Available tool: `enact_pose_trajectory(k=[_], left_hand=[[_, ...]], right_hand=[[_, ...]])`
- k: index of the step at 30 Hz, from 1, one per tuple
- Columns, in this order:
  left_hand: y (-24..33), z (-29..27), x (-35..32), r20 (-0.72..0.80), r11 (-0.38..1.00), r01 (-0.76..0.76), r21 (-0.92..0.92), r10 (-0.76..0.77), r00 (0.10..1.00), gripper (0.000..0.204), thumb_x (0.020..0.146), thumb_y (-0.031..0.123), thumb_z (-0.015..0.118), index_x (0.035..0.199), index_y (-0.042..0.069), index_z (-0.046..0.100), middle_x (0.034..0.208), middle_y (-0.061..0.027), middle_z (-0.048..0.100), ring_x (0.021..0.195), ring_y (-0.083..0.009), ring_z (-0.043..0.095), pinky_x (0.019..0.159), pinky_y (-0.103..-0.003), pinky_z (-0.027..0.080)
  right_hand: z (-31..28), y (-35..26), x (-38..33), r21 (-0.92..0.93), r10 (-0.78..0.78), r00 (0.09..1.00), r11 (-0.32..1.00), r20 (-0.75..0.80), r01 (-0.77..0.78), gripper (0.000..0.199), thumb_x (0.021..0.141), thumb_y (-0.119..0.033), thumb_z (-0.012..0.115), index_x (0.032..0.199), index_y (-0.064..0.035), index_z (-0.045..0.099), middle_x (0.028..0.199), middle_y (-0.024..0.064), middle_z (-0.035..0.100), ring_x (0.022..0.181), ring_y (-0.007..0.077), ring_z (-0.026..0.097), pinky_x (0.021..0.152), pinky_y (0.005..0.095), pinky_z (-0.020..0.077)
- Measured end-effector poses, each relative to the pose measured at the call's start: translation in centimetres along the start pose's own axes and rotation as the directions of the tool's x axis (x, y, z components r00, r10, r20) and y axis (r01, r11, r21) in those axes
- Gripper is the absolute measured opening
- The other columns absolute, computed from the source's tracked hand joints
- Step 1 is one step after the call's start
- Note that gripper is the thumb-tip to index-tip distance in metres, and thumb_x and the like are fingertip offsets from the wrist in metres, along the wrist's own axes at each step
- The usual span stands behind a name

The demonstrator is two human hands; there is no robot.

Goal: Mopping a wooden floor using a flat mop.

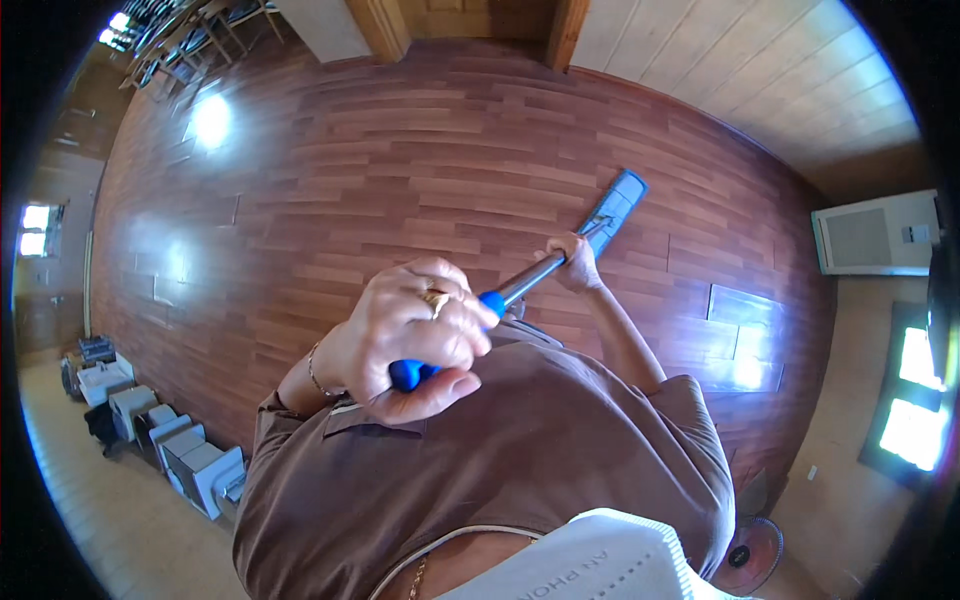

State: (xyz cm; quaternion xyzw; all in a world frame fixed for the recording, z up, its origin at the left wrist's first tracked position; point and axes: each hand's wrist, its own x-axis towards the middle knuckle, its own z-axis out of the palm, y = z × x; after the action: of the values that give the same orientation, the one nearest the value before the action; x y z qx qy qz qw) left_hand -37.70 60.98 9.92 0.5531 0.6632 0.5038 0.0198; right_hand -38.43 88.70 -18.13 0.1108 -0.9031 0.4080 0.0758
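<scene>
On the far left, white and grey box-shaped things (195,462) stand in a row by the wall, maybe to leave room on the shiny brown wood floor (380,170). Next comes the left hand (425,335), with a gold ring on it. Its fingers are curled around the smooth blue handle (407,375) at the top of the mop, perhaps because the top end is good for steering. The thin silver metal pole (528,281) slants away from the body. The right hand (575,264) is wrapped around this pole lower down, well apart from the left, likely to help push and keep it steady. Just past it is the flat, long blue mop head (622,203). It looks flat on the floor, probably so its whole underside can touch. Farther right, a round reddish fan (752,553) is near the wall.
</scene>
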Motion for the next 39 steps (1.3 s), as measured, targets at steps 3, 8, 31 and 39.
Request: enact_pose_trajectory(k=[3, 8, 31, 39], left_hand=[[2.0, -2.2, -2.5, -0.055, 0.978, -0.089, -0.186, 0.08, 0.995, 0.019, 0.065, 0.008, 0.071, 0.061, 0.01, 0.053, 0.061, -0.0022, 0.056, 0.063, -0.0205, 0.062, 0.064, -0.034, 0.047], [6.0, -5.4, -7.1, -0.052, 0.987, -0.103, -0.122, 0.097, 0.994, 0.023, 0.067, 0.009, 0.071, 0.059, 0.01, 0.05, 0.06, -0.0019, 0.053, 0.059, -0.0197, 0.057, 0.063, -0.035, 0.047], [13.0, -8.2, -25.3, -0.474, 0.857, 0.35, 0.379, -0.145, 0.869, 0.022, 0.063, 0.009, 0.072, 0.061, 0.01, 0.05, 0.063, -0.0035, 0.051, 0.059, -0.0219, 0.056, 0.063, -0.037, 0.046], [18.2, -5.9, -27.1, -0.531, 0.855, 0.341, 0.39, -0.093, 0.842, 0.015, 0.065, 0.011, 0.069, 0.062, 0.009, 0.054, 0.06, -0.0043, 0.057, 0.056, -0.0207, 0.06, 0.059, -0.038, 0.048]], right_hand=[[4.0, -3.4, 1.9, 0.056, -0.083, 0.996, 0.995, 0.032, 0.081, 0.033, 0.068, -0.021, 0.077, 0.056, -0.0065, 0.049, 0.058, 0.0123, 0.053, 0.059, 0.0322, 0.055, 0.054, 0.0418, 0.0416], [10.5, -9.6, 5.0, 0.174, -0.298, 0.95, 0.945, 0.095, 0.279, 0.033, 0.067, -0.022, 0.076, 0.056, -0.0073, 0.049, 0.057, 0.0117, 0.052, 0.058, 0.0328, 0.054, 0.053, 0.0415, 0.0413], [37.9, -27.9, 11.9, 0.532, -0.698, 0.518, 0.714, 0.494, 0.456, 0.024, 0.069, -0.023, 0.072, 0.062, -0.0076, 0.056, 0.067, 0.0139, 0.057, 0.071, 0.0339, 0.057, 0.063, 0.0432, 0.0445], [36.5, -29.0, 5.9, 0.489, -0.719, 0.529, 0.694, 0.45, 0.528, 0.022, 0.072, -0.024, 0.07, 0.065, -0.007, 0.057, 0.068, 0.0135, 0.058, 0.071, 0.0332, 0.058, 0.063, 0.0423, 0.0444]])
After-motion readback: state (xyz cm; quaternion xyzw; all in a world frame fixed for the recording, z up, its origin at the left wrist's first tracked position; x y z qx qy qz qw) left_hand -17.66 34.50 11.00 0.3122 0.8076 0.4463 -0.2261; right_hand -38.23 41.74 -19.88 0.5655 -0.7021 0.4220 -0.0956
